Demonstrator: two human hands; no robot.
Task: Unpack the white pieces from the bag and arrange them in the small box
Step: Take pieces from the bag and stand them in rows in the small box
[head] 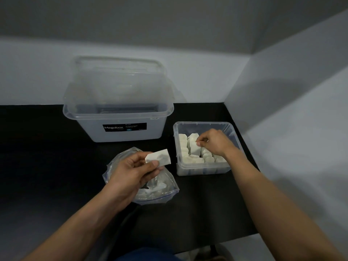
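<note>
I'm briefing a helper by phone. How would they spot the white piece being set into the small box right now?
On the black table, right of the big Megabox tub, sits the small box. The right hand pinches one white piece there. It stands taller than the packed rows around it.

Left hand (131,169) raised, thumb and fingers pinched shut, forearm angled up from lower left. Right hand (216,142) reaching forward, fingertips pinched, palm down.
</note>
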